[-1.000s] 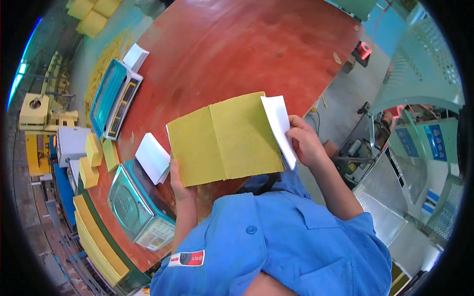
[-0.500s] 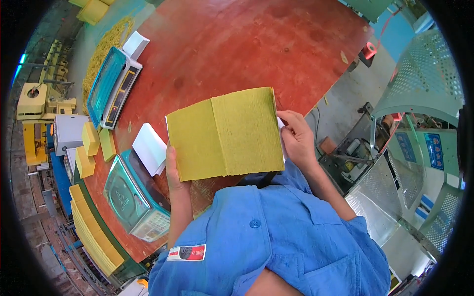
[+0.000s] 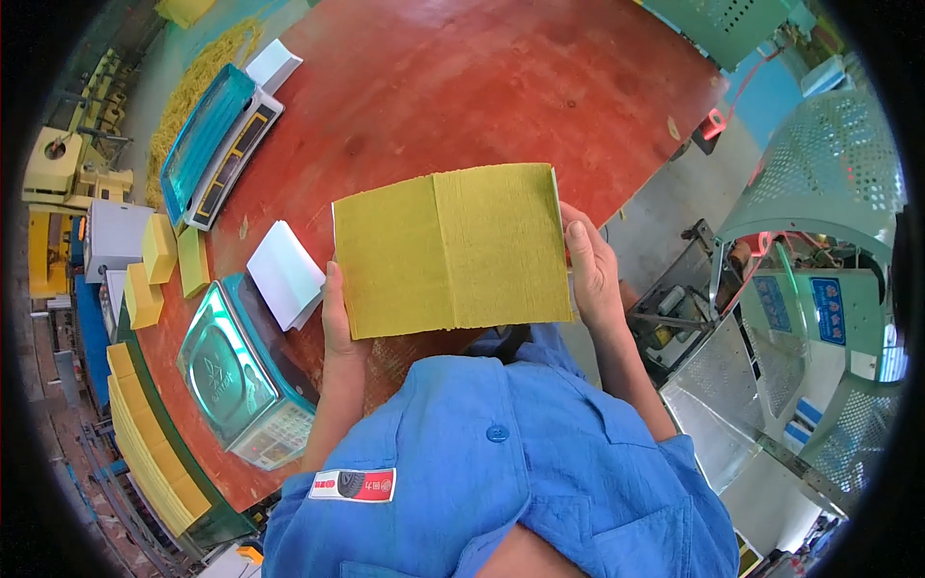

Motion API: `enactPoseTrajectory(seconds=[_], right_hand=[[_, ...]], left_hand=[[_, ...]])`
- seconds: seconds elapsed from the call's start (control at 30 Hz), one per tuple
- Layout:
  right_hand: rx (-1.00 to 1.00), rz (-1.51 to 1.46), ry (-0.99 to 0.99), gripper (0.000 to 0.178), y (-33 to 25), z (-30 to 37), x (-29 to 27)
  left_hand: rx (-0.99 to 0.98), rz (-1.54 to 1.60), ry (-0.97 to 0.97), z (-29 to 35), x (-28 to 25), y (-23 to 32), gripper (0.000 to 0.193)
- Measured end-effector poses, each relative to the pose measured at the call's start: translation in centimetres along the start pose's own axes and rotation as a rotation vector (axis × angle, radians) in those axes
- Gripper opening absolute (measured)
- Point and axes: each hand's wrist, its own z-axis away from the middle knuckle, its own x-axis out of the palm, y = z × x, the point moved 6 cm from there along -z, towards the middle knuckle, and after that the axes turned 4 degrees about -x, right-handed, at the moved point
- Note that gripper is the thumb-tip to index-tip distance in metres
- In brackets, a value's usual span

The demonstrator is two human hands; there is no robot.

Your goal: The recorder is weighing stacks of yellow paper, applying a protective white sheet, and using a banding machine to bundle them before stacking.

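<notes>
A wide stack of rough yellow paper [image 3: 453, 250] with a crease down its middle is held up before me, over the table's near edge. My left hand [image 3: 340, 313] is closed on its left side, thumb along the edge and the other fingers hidden behind. On the opposite side my right hand [image 3: 593, 265] grips the right edge, its thumb upright by the paper and its fingers partly behind. A thin white edge shows at the stack's left side. Left of the paper lies a stack of folded white sheets [image 3: 286, 275], close to a teal-topped weighing scale [image 3: 231, 361].
The red table [image 3: 434, 87] stretches ahead. Another scale with a teal pan [image 3: 217, 144] stands at the far left. Yellow paper blocks [image 3: 159, 250] sit by the left edge, above a long row of yellow paper [image 3: 154, 438]. Perforated metal guards [image 3: 819, 173] rise on the right.
The yellow paper has shifted slightly right in view. My right thumb now lies upright along the right edge, where the fingers were curled at a white sheet behind it.
</notes>
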Motion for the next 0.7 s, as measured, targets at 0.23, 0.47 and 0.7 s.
enactPoseTrajectory(seconds=[0.23,0.47,0.7], right_hand=[[0.002,0.205,-0.065,0.048,-1.4,-1.5,0.2],[0.092,0.358,-0.065,0.043,-2.2,-2.3,0.4],[0.045,0.220,-0.016,0.043,-1.0,-2.9,0.6]], left_hand=[[-0.034,0.092,-0.019,-0.1,-0.6,-0.5,0.054],[-0.005,0.113,0.013,-0.1,-0.1,-0.1,0.054],[-0.004,0.101,0.040,-0.1,-0.1,-0.4,0.053]])
